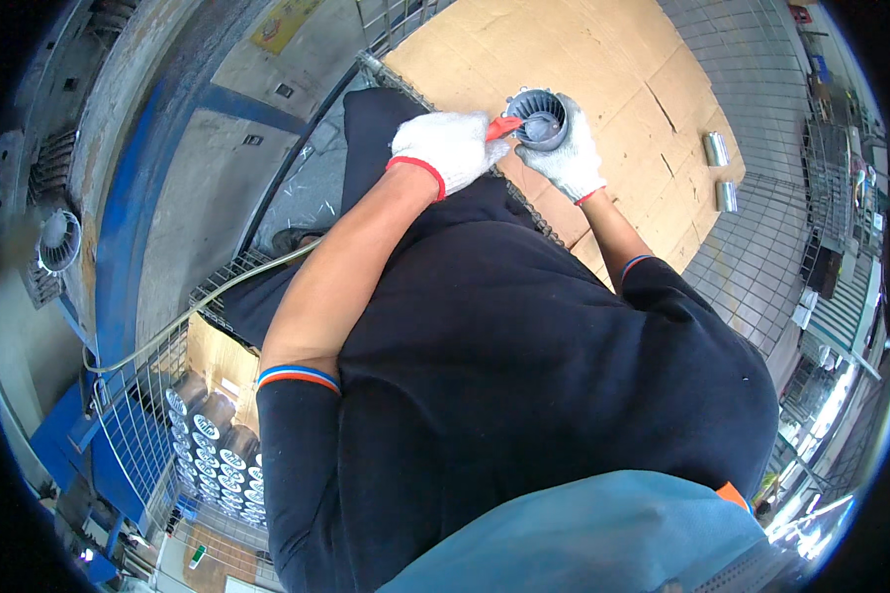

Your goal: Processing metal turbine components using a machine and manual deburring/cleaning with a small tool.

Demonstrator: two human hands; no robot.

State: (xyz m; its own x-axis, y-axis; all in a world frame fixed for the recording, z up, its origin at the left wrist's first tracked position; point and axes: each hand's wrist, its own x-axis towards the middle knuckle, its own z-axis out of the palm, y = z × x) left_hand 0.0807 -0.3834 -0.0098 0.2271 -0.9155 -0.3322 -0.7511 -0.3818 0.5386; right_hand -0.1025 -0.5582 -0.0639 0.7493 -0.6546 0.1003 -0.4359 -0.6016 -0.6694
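Note:
My left hand (443,148), in a white knit glove with a red cuff, is closed around a red-handled tool (504,127). The tool's tip reaches the rim of a round grey metal part (541,117) with thin fins inside its ring; its exact tip shape is too small to tell. My right hand (578,160), gloved the same way, grips that finned part from the right and below. Both hands are close together over the near edge of a cardboard sheet (603,49).
Two shiny metal cylinders (716,149) lie at the cardboard's right edge. Wire mesh (752,247) borders it. At lower left, a wire cage holds stacked cylindrical parts (208,427), with a pale hose (183,318) running past. A blue machine frame (119,247) stands left, near another finned part (59,240).

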